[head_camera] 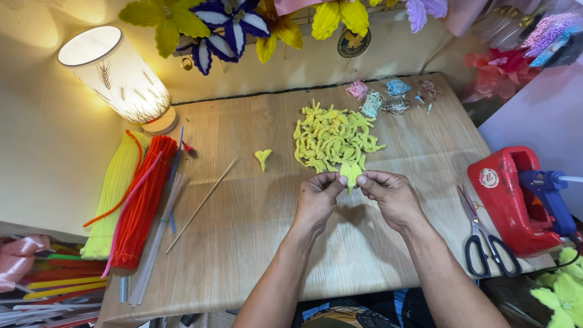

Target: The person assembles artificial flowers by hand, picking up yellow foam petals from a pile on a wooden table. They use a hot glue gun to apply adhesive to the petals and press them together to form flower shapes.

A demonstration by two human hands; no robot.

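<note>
1. Yellow petal piece [350, 174] — that is what we have between our fingers, a small bent bit of fuzzy yellow stem shaped like a little flower, held above the wooden table [255, 243] just in front of the big heap.
2. Our left hand [317, 195] pinches its left edge with thumb and forefinger, the other fingers curled under; our right hand [390, 194] pinches the right edge the same way. Both hands are grasping it, neither is released, and the two-sided grip looks meant to keep the soft piece spread and steady while we shape it.
3. Right behind sits the pile of yellow bent pieces [333, 138], close enough that, as we judge it, the next one is only a short reach away.
4. One lone yellow piece [263, 157] lies apart to the left of the pile, perhaps set aside as a finished one — we cannot tell.
5. On the left edge, bundles of yellow stems [114, 194] and red stems [143, 200] lie lengthwise, with a thin wooden stick [201, 204] slanting beside them.
6. On the right, scissors [486, 237] and a blue glue gun [548, 188] on its red stand [510, 200] wait near our right hand.
7. A lit lamp [118, 76] at the back left lights the work.
</note>
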